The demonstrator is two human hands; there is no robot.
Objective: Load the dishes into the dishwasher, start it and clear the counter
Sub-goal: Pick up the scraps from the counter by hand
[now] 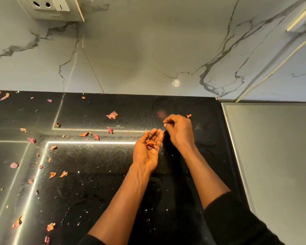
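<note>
Just right of centre over the black desk, the left hand lies palm up, fingers loosely straight and together, cupping a heap of dried petals. Just beside it, the right hand has its fingers pinched on a petal scrap. Loose petals lie scattered over the desk's left half.

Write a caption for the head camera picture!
Left hand cups gathered petals while right hand pinches a petal piece above the black counter.

Flat black counter with loose petals; marble wall behind, grey panel alongside right
</note>
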